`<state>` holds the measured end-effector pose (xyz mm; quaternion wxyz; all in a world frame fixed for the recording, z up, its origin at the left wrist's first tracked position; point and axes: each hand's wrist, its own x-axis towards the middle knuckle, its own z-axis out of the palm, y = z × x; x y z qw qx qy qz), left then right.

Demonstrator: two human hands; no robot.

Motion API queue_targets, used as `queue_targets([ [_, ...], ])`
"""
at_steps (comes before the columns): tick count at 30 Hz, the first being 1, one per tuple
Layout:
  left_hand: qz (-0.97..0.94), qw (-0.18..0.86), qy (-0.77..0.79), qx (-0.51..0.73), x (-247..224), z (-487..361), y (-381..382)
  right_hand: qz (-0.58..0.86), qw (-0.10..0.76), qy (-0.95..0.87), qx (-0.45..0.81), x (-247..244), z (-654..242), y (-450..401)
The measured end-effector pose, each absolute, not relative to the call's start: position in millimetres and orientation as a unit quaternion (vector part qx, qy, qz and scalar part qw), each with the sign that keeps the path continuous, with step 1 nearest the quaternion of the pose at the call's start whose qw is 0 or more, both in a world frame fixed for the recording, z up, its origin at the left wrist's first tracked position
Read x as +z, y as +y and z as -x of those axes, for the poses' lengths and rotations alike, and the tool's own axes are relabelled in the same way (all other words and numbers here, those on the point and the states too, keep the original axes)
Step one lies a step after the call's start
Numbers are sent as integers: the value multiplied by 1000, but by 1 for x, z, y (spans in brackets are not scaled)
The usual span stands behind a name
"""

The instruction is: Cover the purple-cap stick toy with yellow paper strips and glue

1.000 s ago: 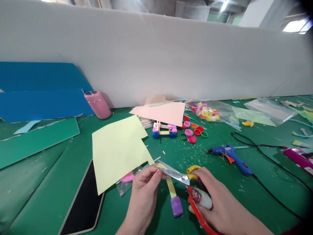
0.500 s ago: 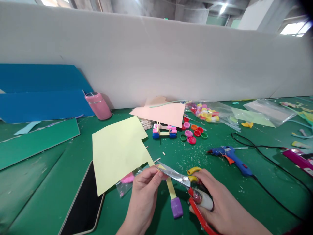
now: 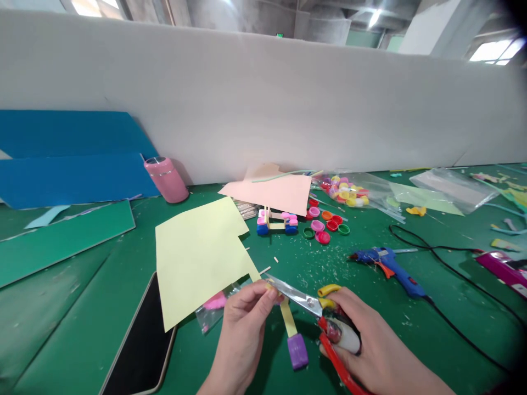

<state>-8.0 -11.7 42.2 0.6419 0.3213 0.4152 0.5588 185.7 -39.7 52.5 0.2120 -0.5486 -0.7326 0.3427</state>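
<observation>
Near six o'clock on the green table (image 3: 379,299), the left hand (image 3: 245,332) angles up, fingers pinching a small yellow piece (image 3: 269,286); the right hand (image 3: 370,340) leans toward ten o'clock, fingers curled round the handles of the scissors (image 3: 297,297), red and yellow, with silver blades toward ten o'clock; the green sign (image 3: 280,35) at twelve is too small to read

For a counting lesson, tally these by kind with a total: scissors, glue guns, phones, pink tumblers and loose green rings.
Scissors: 1
Glue gun: 1
Phone: 1
Pink tumbler: 1
Loose green rings: 2
Total: 6
</observation>
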Motion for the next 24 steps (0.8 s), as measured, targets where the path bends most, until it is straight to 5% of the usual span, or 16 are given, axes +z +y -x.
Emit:
queue_targets([
  [15,-312,624,466,544,39,9,-13,594,262,-698,302,41,-194,-37],
  [24,-338,579,484,563,38,9,-12,712,138,-676,131,9,-245,-24],
])
